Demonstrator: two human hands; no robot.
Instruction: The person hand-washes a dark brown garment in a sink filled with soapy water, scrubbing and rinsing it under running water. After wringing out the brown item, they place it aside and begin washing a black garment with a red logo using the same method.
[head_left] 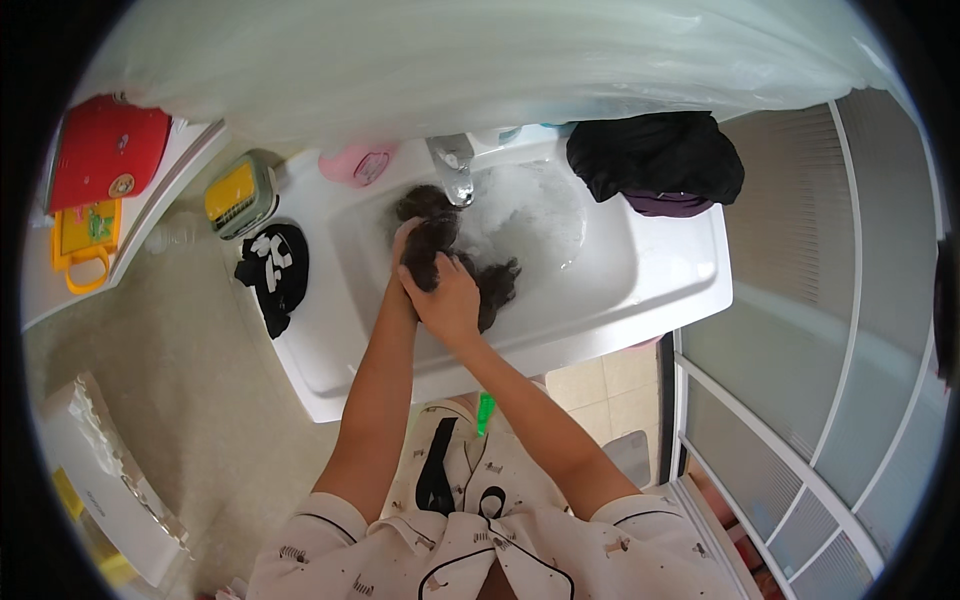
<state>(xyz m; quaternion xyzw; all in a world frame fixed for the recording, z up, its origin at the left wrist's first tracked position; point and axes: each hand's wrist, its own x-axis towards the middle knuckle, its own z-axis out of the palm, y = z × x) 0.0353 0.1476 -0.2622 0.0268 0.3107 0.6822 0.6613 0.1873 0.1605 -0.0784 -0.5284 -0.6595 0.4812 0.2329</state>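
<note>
Dark-brown bundle (432,250) sits in left half of white sink (690,262), by the faucet (454,168). Left hand (402,246) and right hand (450,303) both clasp it. Black cloth (655,152) on far-right rim.

In the sink (683,270), the left hand (403,238) and right hand (449,303) lie on a bundle (432,248) before the faucet (454,165); a container (352,166) sits left of the faucet; a garment (290,268) lies on the left rim; a clothing pile (655,155) covers the right rear corner; glazed panels (790,225) stand further right.
</note>
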